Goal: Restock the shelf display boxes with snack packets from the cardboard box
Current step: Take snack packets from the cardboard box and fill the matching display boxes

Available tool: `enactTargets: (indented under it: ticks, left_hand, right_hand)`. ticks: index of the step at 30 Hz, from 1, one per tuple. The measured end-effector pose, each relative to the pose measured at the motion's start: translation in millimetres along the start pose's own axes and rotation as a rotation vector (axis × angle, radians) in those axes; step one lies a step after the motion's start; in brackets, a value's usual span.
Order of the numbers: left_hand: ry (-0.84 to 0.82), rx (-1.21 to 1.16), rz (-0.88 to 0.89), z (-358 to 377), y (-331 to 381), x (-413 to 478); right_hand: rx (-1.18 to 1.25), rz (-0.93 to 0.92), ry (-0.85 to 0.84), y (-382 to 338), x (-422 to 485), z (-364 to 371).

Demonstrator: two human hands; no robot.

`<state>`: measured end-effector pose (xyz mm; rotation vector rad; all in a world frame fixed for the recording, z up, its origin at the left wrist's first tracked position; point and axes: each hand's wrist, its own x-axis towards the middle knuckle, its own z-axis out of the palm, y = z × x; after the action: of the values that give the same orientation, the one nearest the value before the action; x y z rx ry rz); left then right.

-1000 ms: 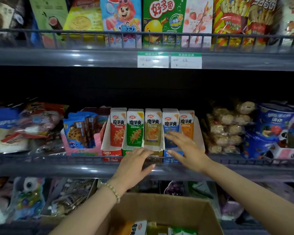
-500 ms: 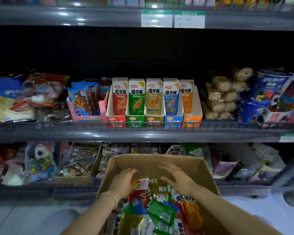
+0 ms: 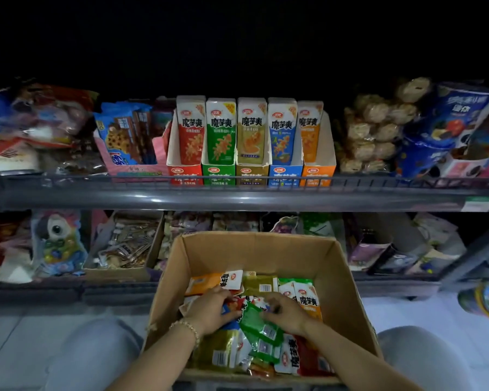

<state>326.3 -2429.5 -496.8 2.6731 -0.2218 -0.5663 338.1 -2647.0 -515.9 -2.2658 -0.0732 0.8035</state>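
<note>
Cardboard box (image 3: 347, 277): stands open on the floor before the shelf (image 3: 237, 197), between the person's knees; its flaps are up.
Snack packets (image 3: 305, 300): lie in a loose heap inside the box, in orange, olive, green, red and blue; some lie face up, others show a barcode.
Left hand (image 3: 209, 309): reaches into the box, palm down; the fingers bend onto a red and blue packet in the heap; I cannot tell whether it truly holds one; a bead bracelet (image 3: 187, 327) is on the wrist.
Right hand (image 3: 287, 313): also inside the box, just beside the left one; its curled fingers pinch the upper edge of a green packet (image 3: 261, 328), which is tilted up between both hands.
Display boxes (image 3: 251, 173): five in one row on the middle shelf, touching side by side behind the wire rail; red, green, olive, blue, orange from left to right; each has upright packets of its own colour.
Neighbours: blue cookie packs (image 3: 124, 134) stand in a pink tray to the left of the row.
</note>
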Motion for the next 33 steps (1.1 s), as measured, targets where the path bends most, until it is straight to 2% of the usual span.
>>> enactTargets:
  ticks: [8, 14, 18, 22, 25, 28, 31, 33]
  left_hand:
    - [-0.045, 0.069, 0.023, 5.7, 2.5, -1.7]
    - [-0.074, 0.034, 0.039, 2.1, -0.1, -3.8]
    - [-0.123, -0.053, 0.045, -2.8, -0.6, -9.4]
    - [-0.209, -0.023, 0.058, -5.4, 1.2, -16.4]
    - [-0.227, -0.016, 0.066, -5.0, -1.8, -20.6]
    - [-0.249, -0.029, 0.034, -8.5, -0.8, -22.9]
    - [-0.269, -0.051, 0.008, -12.5, 1.9, -22.2]
    - [-0.284, -0.044, -0.001, -14.1, 3.2, -21.8]
  right_hand:
    - [-0.014, 0.103, -0.141, 6.7, -0.8, 7.2]
    - [0.077, 0.052, -0.137, 6.5, -7.0, 10.2]
    - [-0.048, 0.01, -0.188, 3.4, -11.5, 20.4]
    - [0.0, 0.045, -0.183, 0.4, -14.3, 23.9]
    - [0.125, 0.031, -0.159, 0.2, -17.1, 16.1]
    - [0.146, 0.006, -0.144, 4.8, -18.0, 0.9]
    - [0.111, 0.006, -0.035, 15.8, -14.4, -19.2]
    - [0.107, 0.075, 0.036, 22.6, -12.8, -31.9]
